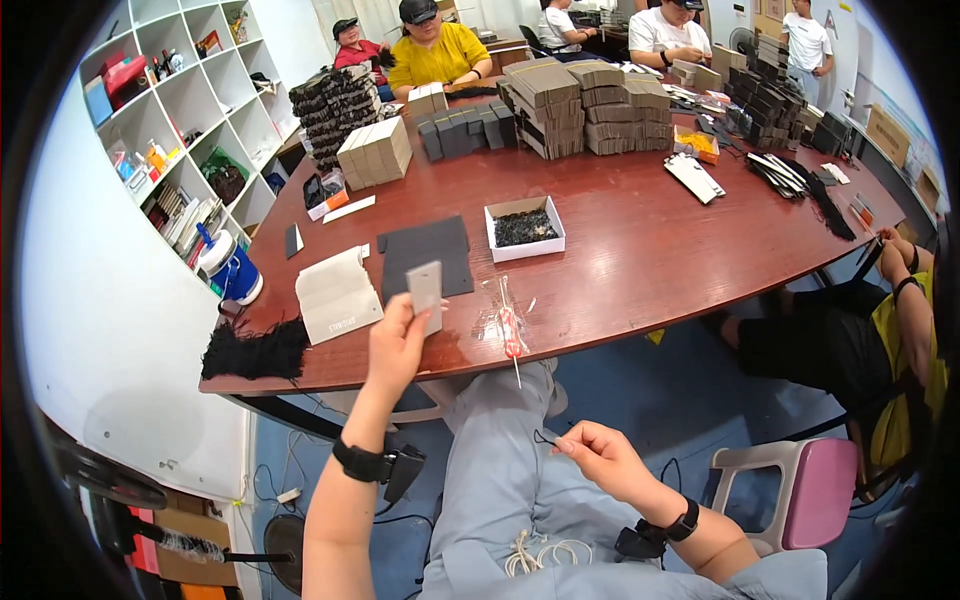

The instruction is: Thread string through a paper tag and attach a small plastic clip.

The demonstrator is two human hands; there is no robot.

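Observation:
My left hand [396, 345] holds a small grey card tag [425, 284] upright between thumb and fingers, just above the table's near edge. Over my lap, my right hand [604, 458] pinches a thin black cord loop [544, 437]. Between the hands, a red-handled awl [509, 332] lies on a piece of clear plastic, its metal tip past the table edge. Behind it stands a white open box [528, 252] with small black pieces inside. A dark flat sheet [405, 240] and an off-white sheet [337, 292] lie beyond and left of my left hand.
A bundle of black cords [255, 350] hangs at the table's left corner, near a blue and white jug [229, 265]. Stacks of grey cards [543, 105] line the far side, where several people work. A pink-topped stool [822, 492] is at my right; cables lie underfoot.

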